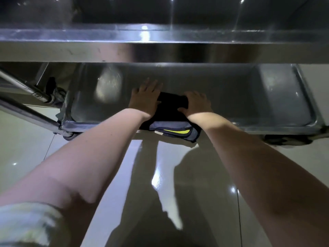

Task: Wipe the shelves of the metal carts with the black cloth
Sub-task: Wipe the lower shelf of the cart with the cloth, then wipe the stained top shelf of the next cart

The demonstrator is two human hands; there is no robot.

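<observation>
The black cloth [170,111] lies on the bottom shelf [231,97] of the metal cart, near its front edge. Its grey hem with a yellow stripe hangs over that edge. My left hand [146,98] presses flat on the cloth's left side, fingers spread and pointing into the shelf. Over on the cloth's right side rests my right hand [196,103], its fingers curled over the fabric. Both forearms reach in under the upper shelf [160,50], which hides the back of the lower one.
A cart wheel [53,91] and slanted metal tubes [26,107] stand at the left. Another wheel [288,139] sits under the shelf's right front corner. Glossy pale floor tiles [178,184] lie below. The shelf has a raised rim all round.
</observation>
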